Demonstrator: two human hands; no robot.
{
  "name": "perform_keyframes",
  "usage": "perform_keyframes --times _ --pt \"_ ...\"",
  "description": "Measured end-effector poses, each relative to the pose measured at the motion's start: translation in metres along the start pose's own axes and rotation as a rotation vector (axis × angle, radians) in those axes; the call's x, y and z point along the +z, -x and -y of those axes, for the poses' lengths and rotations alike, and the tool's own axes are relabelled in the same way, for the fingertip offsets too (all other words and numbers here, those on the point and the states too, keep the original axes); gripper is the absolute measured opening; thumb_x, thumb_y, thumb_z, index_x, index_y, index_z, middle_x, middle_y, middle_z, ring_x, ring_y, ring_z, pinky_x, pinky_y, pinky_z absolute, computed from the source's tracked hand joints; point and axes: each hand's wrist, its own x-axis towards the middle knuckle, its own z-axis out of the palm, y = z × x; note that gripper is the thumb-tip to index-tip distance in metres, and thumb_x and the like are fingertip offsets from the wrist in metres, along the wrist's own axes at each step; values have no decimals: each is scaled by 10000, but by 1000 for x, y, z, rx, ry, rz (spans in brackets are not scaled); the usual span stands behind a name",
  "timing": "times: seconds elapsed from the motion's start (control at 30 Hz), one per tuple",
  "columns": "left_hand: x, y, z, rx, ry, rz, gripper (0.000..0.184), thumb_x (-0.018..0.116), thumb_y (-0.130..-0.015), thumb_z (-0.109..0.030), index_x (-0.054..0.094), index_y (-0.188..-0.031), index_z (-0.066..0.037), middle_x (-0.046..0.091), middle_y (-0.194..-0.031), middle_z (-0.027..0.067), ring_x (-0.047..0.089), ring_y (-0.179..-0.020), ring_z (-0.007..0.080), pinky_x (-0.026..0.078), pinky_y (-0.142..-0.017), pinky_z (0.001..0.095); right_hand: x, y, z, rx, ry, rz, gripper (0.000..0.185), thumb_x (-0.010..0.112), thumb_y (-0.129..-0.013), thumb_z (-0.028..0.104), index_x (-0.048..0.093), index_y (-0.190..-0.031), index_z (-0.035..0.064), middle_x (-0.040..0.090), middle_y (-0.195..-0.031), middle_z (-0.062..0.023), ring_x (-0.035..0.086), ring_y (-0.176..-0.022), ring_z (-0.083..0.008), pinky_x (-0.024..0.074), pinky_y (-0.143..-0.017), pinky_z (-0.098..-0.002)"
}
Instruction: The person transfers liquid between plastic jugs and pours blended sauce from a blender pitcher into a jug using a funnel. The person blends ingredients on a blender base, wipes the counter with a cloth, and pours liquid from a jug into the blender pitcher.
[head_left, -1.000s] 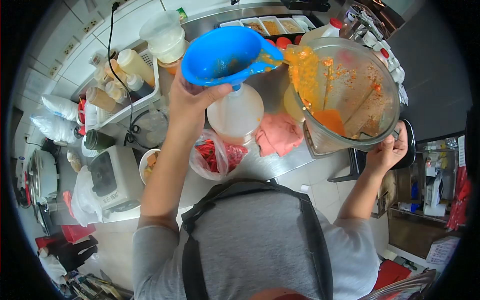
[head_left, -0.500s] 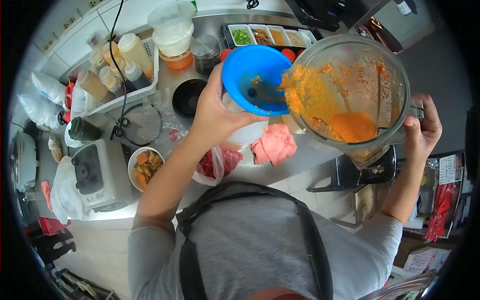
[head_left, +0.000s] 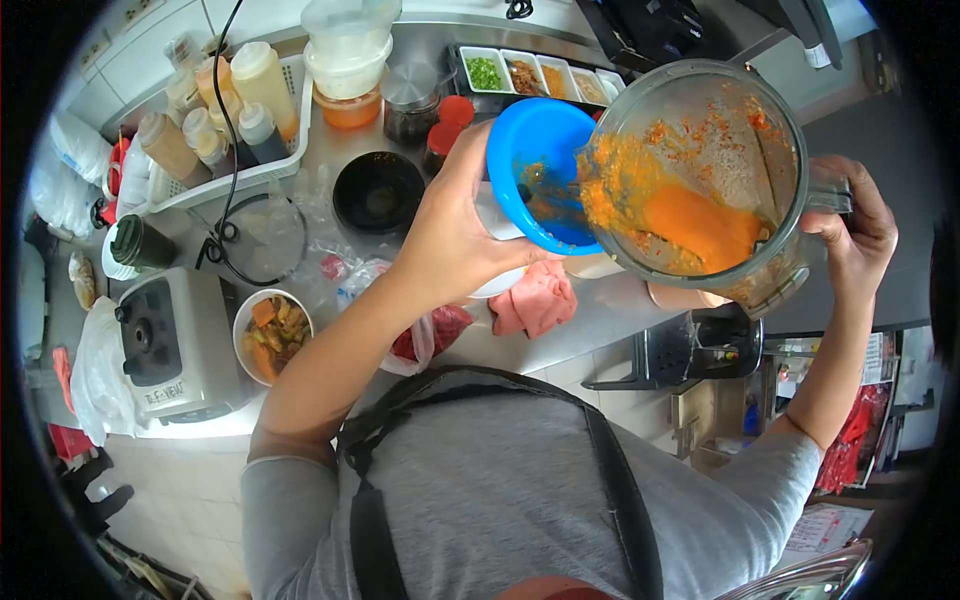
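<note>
My left hand (head_left: 460, 215) is wrapped round a blue funnel (head_left: 505, 140), tilted, with a dark round hole and orange specks inside. Part of a whitish container (head_left: 495, 215) shows under that hand; whether the fingers hold it too is hidden. By its handle, my right hand (head_left: 860, 225) grips a clear blender jug (head_left: 775, 255), tipped toward the funnel. Thick orange sauce (head_left: 700, 230) coats the jug's near side and reaches its lip, which overlaps the funnel's right rim. Below the funnel a crumpled pink cloth (head_left: 535, 300) lies on the counter.
A grey blender base (head_left: 185, 345) and a bowl of cut vegetables (head_left: 272, 335) stand left. Behind are a black bowl (head_left: 378, 192), a white basket of squeeze bottles (head_left: 295, 165), red-lidded jars (head_left: 445, 135) and a tray of toppings (head_left: 525, 75). A black stool (head_left: 700, 345) stands beyond the counter edge.
The funnel and my left hand have shifted right in view, and the funnel is tilted more. The orange sauce has spread further along the jug's wall. Both hands keep their holds.
</note>
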Motion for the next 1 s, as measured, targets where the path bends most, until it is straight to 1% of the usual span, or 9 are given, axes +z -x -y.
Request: perform_keyframes --times 0.13,0.2,0.23,0.3,0.4,0.7,0.93,1.0 --pt "-1 0 0 38 -15 -12 870 854 -539 -84 396 -1276 -19 479 -1207 112 503 -1114 222 414 -949 345 0 -7 3 -51 48 27 539 802 -603 206 595 -1022 -63 639 -940 -72 587 -857 -131 453 -783 -231" --pt "-1 0 1 5 3 10 925 876 -538 -143 370 -1303 -14 478 -1245 92 468 -1153 184 351 -1001 335 1 -10 4 -86 55 36 545 805 -594 198 595 -1024 -63 640 -954 -78 590 -867 -136 455 -793 -240" --pt "-1 0 0 5 6 6 925 876 -538 -143 370 -1303 -14 478 -1245 92 468 -1153 184 351 -1001 335 1 -12 5 -88 57 40 545 805 -594 198 595 -1024 -63 640 -954 -78 590 -867 -136 455 -793 -240" --pt "0 0 -1 66 -40 -39 862 853 -539 -94 404 -1271 -20 480 -1209 116 509 -1106 232 417 -945 348 1 -16 5 -97 59 56 546 804 -593 202 596 -1022 -63 643 -961 -86 593 -881 -141 457 -799 -249" --pt "0 1 1 53 -47 -53 849 845 -543 -103 409 -1267 -22 481 -1208 121 505 -1112 243 415 -947 349 2 -21 8 -133 118 69 556 805 -586 221 598 -1018 -61 647 -959 -92 597 -885 -146 460 -803 -253" --pt "-2 0 -4 28 -65 -53 828 839 -549 -118 417 -1255 -24 483 -1203 126 505 -1113 250 409 -954 341 6 -21 8 -125 114 28 584 805 -564 273 603 -1002 -56 655 -940 -82 596 -861 -129 457 -775 -235" --pt "-1 -1 -2 63 -73 -70 830 849 -548 -133 422 -1251 -23 483 -1205 123 515 -1100 244 420 -943 337 7 -22 6 -145 115 11 591 803 -560 271 600 -1005 -61 657 -943 -89 601 -868 -138 457 -783 -240" --pt "-1 -1 -1 46 -71 -62 840 851 -547 -133 417 -1259 -22 481 -1214 124 515 -1105 241 424 -942 336 6 -24 9 -183 159 43 588 804 -563 266 598 -1003 -65 656 -945 -90 602 -875 -143 457 -785 -241"
